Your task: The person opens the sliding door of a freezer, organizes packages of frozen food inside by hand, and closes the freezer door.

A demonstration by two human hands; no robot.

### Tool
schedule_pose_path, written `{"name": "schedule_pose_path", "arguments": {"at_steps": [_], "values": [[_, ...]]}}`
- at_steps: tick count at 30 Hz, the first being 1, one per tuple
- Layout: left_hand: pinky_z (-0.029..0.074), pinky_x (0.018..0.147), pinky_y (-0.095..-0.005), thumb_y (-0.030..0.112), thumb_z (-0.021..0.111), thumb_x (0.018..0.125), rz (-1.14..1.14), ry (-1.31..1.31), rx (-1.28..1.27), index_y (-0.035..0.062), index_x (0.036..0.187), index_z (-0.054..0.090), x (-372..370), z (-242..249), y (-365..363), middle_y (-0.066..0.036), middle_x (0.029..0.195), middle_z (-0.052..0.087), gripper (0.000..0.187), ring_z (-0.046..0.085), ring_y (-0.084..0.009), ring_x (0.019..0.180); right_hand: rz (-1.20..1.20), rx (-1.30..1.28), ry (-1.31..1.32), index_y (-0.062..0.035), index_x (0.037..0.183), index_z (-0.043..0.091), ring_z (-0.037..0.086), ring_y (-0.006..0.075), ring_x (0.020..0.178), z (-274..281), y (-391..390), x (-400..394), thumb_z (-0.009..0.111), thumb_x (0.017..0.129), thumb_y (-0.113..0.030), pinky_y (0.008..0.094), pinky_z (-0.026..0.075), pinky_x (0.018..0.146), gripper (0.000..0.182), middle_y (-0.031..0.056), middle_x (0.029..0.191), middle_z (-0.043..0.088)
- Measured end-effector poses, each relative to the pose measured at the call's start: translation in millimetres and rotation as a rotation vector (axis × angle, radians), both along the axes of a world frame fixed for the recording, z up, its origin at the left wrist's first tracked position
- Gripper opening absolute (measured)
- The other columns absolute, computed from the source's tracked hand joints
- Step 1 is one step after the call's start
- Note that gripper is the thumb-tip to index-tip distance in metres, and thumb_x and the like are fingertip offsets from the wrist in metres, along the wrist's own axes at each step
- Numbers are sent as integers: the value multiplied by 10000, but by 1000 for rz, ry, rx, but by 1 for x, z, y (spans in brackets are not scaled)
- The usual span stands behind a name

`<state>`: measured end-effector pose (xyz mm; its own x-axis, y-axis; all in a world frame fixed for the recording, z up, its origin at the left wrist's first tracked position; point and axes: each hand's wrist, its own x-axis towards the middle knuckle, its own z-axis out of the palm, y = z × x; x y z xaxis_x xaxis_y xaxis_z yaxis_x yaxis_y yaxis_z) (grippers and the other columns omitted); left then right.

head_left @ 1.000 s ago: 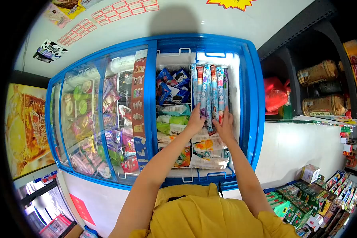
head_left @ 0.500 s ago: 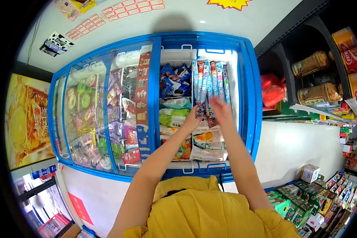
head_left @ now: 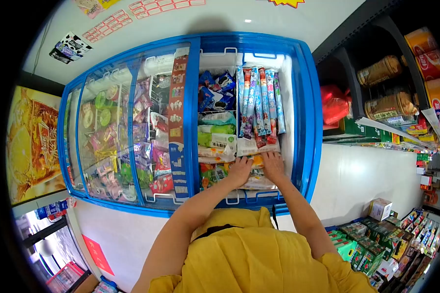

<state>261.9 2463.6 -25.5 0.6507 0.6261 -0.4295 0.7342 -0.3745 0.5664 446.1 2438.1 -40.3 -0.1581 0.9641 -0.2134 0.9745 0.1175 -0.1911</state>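
Inside the freezer, my left hand (head_left: 240, 171) and my right hand (head_left: 274, 166) rest side by side on a white-and-orange ice cream packet (head_left: 257, 161). Their fingers curl over its upper edge, and the palms hide part of it. Just beyond lie several long, tube-shaped ice pops (head_left: 262, 102) in blue, red and purple wrappers, lined up lengthwise in the right compartment. Left of my left hand are green ice cream packets (head_left: 217, 140) and an orange-and-green packet (head_left: 208, 174).
The blue-framed chest freezer (head_left: 308, 122) has its glass lid (head_left: 115, 132) over the left part, with wrapped ice creams below. Blue packets (head_left: 216, 93) fill the back-left basket. Shelves (head_left: 371, 88) with jars stand right; boxes (head_left: 371, 254) are stacked on the floor.
Both hands have left the lower ends of the ice pops and come nearer to me, onto the white-and-orange packet. The ice pops now lie uncovered in their row.
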Motion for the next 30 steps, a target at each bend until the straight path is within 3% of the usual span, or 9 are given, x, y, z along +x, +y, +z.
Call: {"name": "schedule_pose_path", "arguments": {"at_steps": [2,5,8,12,17,23,26,29,30], "values": [[455,909,-454,150,675,804,-14,-117,-129,33,1213,477,-6,9,2,-176,1191,466,469,448,-383,1129,52,10,8,-120,1206,534,492,352,1135,8,-3,3,738,683,-146,469,453,891,563,127,1122,555],[404,938,-479,220,761,735,-16,-132,-168,29,1251,437,-9,22,-10,-202,1217,442,638,456,-384,1100,215,-232,7,-130,1189,537,522,341,1107,27,11,15,720,708,-127,454,474,845,514,121,1118,560],[434,871,-496,319,769,732,44,-34,3,21,1271,375,-11,31,-30,-192,1153,507,732,519,-381,1052,64,-426,44,-155,1195,538,556,317,1072,69,34,11,714,717,-147,427,490,826,510,122,1137,563],[403,883,-515,353,758,744,134,113,-175,-3,1239,390,-14,35,-20,-189,1052,605,712,558,-370,1016,-34,-371,137,-168,1224,528,577,315,1054,48,40,24,709,734,-191,417,503,840,523,130,1172,546],[372,879,-546,373,725,783,-125,173,-82,12,1151,490,-23,37,-19,-165,969,640,567,576,-353,983,102,-334,159,-105,1190,552,593,329,1026,37,20,16,716,752,-169,428,497,856,472,139,1233,497],[341,927,-558,347,684,825,-230,273,-176,49,1005,600,-30,86,13,-146,985,623,358,554,-326,1045,-215,-224,276,-66,1231,541,603,312,999,31,3,24,681,826,-232,404,505,829,459,153,1198,518],[328,944,-546,330,677,826,-170,149,-113,65,1000,607,-38,91,26,-135,1019,613,324,540,-323,1063,-573,-354,775,-17,1174,574,604,270,987,36,1,26,668,844,-203,370,494,805,390,165,1113,575],[332,922,-531,279,676,826,-62,6,-43,85,1115,599,-32,91,42,-118,1066,601,356,528,-307,1074,-651,13,964,-19,1147,591,587,242,985,70,2,17,644,869,-188,352,478,807,330,164,1065,594],[324,934,-544,275,673,826,-8,-66,-55,84,1134,585,-28,87,48,-131,1114,573,373,503,-316,1106,-550,111,875,-21,1160,583,580,256,995,79,2,14,642,865,-174,362,478,813,337,168,1083,584]]}}
